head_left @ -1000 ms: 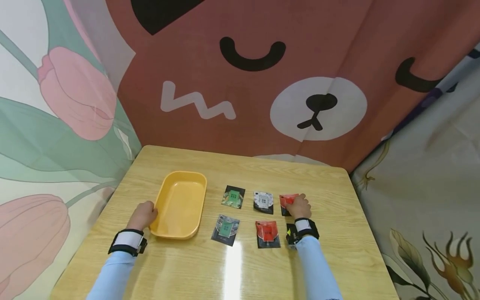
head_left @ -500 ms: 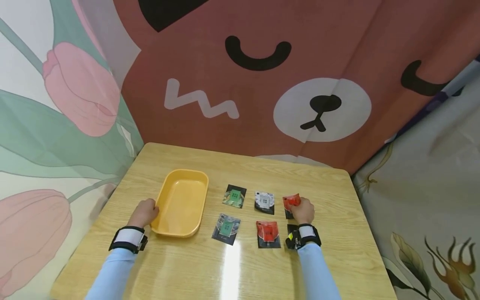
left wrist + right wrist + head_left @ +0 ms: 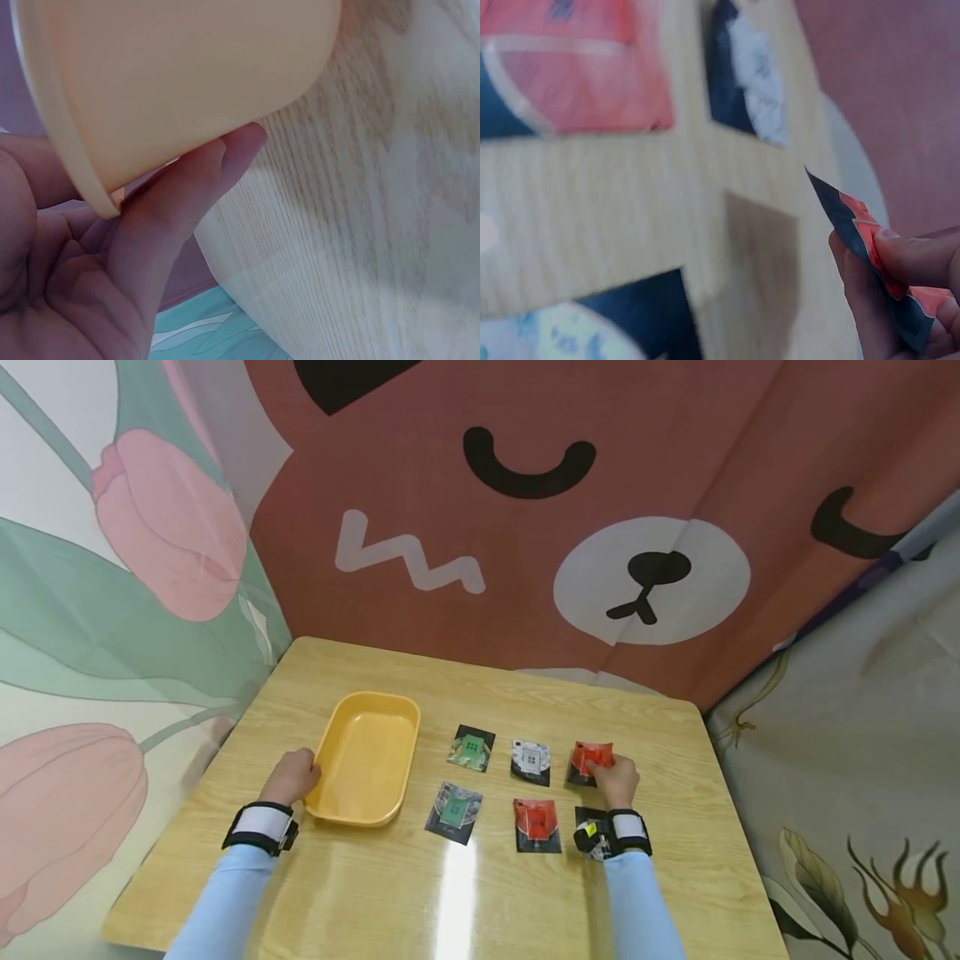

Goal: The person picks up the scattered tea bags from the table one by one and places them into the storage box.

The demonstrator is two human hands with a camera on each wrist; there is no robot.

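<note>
A yellow plastic tray [image 3: 365,768] lies on the left part of the table. At its left side my left hand [image 3: 288,777] grips the rim. The left wrist view shows fingers [image 3: 161,217] against the tray's outer wall [image 3: 195,67]. My right hand [image 3: 618,782] pinches a small red-and-black packet [image 3: 591,755] at the back right of the packets. In the right wrist view this packet [image 3: 862,236] is tilted, off the table, between thumb and fingers, with a shadow below. Nearest to it lies a white-and-black packet [image 3: 531,762].
Further flat packets lie on the table [image 3: 337,893]: a green one [image 3: 472,748], a grey-green one [image 3: 453,812] and a red-and-black one [image 3: 536,824]. Another dark packet [image 3: 590,815] is partly hidden by my right wrist. Printed curtains stand behind and beside the table.
My right hand has lifted the red-and-black packet from the table and moved slightly right. My left hand keeps its hold on the tray. The head view has shifted a little.
</note>
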